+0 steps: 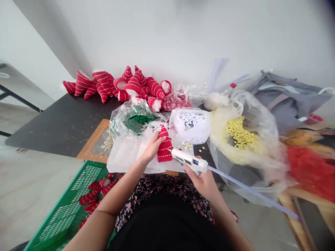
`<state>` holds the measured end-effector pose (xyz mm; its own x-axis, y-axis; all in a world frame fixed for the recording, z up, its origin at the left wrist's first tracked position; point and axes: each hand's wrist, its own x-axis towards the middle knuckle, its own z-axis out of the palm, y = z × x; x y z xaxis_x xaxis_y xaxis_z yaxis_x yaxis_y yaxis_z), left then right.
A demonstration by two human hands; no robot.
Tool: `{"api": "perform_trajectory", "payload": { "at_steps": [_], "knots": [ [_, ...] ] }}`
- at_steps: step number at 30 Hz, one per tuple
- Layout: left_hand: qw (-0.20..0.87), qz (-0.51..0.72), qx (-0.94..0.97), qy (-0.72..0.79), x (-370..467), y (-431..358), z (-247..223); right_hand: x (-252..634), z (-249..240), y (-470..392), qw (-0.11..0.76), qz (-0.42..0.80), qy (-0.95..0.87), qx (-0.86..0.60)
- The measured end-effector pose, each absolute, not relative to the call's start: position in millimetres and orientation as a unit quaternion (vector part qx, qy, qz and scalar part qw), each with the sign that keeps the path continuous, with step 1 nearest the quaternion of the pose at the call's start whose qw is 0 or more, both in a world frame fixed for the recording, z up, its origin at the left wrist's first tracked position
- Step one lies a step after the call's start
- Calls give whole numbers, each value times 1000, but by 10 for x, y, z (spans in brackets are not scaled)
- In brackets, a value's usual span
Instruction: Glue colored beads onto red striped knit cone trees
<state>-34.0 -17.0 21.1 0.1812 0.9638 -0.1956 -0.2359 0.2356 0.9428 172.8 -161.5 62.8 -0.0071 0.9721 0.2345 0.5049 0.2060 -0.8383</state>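
My left hand (152, 146) grips a small red cone (164, 148) with white stitched stripes, its tip pointing away from me. In my right hand (200, 179) is a white glue gun (190, 159), its nozzle at the cone's right side. I cannot tell whether the nozzle touches the fabric. A long, pale glue stick (251, 190) runs out of the gun's back toward the lower right. Beneath the cone lies white paper (125, 155). Close by are a bag of green pompoms (138, 120), a bag of white pompoms (193, 120) and a few loose yellow pompoms (186, 144).
Several striped red cones (133, 83) are piled at the table's back by the wall. A big clear bag (264, 157) with yellow pompoms (240, 134) stands right. At lower left, a green basket (60, 205) holds more red pieces. Red mesh (311, 170) lies far right.
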Motion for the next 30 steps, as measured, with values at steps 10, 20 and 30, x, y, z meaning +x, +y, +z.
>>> {"api": "perform_trajectory", "payload": {
  "at_steps": [10, 20, 30],
  "knots": [
    [617, 440, 485, 436, -314, -225, 318, 1684, 620, -1594, 383, 236, -675, -585],
    [675, 466, 380, 428, -308, -203, 291, 1820, 657, -1667, 351, 217, -672, -616],
    [701, 468, 338, 419, -274, -227, 209, 1729, 691, -1470, 427, 259, -636, -588]
  ]
}}
